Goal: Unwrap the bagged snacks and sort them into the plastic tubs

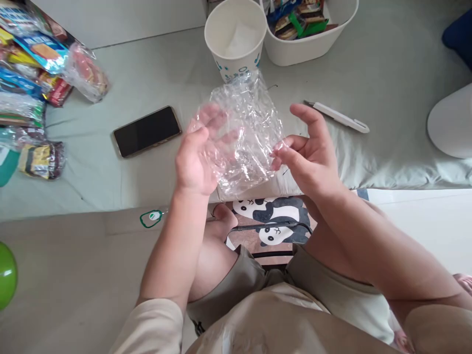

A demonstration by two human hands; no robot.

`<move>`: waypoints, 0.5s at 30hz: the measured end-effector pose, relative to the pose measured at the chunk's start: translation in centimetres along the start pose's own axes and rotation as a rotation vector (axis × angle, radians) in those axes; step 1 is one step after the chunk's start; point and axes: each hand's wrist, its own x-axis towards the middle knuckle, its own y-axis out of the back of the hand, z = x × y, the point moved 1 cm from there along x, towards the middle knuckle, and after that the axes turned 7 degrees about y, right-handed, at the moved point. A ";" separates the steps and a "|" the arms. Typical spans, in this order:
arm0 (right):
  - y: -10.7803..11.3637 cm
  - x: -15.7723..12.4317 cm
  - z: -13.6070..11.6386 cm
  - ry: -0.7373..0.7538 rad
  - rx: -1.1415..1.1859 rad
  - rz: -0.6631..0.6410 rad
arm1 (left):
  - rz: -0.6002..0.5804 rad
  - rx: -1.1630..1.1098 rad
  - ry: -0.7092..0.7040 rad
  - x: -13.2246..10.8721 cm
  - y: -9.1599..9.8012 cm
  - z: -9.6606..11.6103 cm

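Observation:
A crumpled clear plastic bag (250, 132) hangs between my hands, above the front part of the pale green surface. My left hand (201, 152) is behind and partly under the film at its left side, with the fingers spread and seen through the plastic. At the bag's right edge, my right hand (309, 152) pinches the film between thumb and fingertips, its index finger raised apart. Just beyond the bag stands a white paper cup (236, 61) with blue marks and something white inside.
Packaged snacks (47, 49) pile up at the left, near a black phone (147, 132). A white cutter (341, 117) lies right of my right hand. At the back, a white bin (302, 51) holds wrapped snacks. A white rounded object (452, 123) stands far right.

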 end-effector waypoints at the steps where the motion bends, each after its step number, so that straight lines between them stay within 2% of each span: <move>1: 0.1 0.0 0.1 0.002 0.015 0.002 | -0.008 -0.033 0.054 0.4 0.2 -0.2; 5: 1.1 0.7 1.2 -0.004 0.029 0.110 | 0.080 -0.102 0.195 1.9 1.2 -1.5; 7: 1.5 1.3 1.8 -0.027 -0.017 0.177 | 0.132 -0.056 0.211 2.4 1.7 -2.2; 9: 1.6 1.6 2.0 -0.045 -0.100 0.191 | 0.140 0.013 0.233 2.5 1.9 -2.6; 11: 1.4 1.6 1.7 -0.021 -0.217 0.138 | 0.145 0.089 0.231 2.3 1.8 -2.7; 15: 0.7 1.3 0.8 0.100 -0.430 -0.028 | 0.196 0.220 0.114 1.8 1.5 -2.7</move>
